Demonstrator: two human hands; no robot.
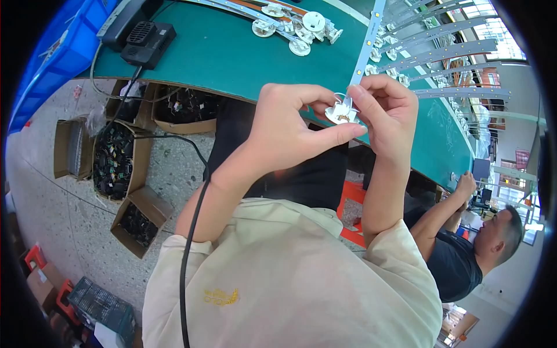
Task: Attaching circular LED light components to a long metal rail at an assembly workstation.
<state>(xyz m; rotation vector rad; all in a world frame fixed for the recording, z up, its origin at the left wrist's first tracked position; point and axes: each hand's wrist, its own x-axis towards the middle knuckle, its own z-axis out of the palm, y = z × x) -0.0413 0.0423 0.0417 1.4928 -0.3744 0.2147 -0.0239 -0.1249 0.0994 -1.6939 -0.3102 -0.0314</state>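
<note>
Over the near edge of the green table, my left hand [284, 119] grips a small white round plastic cap [337, 115] between thumb and fingers. Brownish parts and thin white wires show inside the cap. My right hand [390, 113] is closed, thumb against fingers, at the lower end of a long pale LED strip [364, 55]. That strip runs up and away from the hand, with small yellow LEDs along it. Strip end and cap meet between my hands; fingers hide exactly how they join.
Several white caps with strips [299, 32] lie across the green table [214, 52]. More LED strips [452, 55] fan out at right. A black power adapter [148, 45] sits near a blue bin [58, 64]. Cardboard boxes [139, 156] of dark parts stand on the floor. A co-worker [458, 255] sits at right.
</note>
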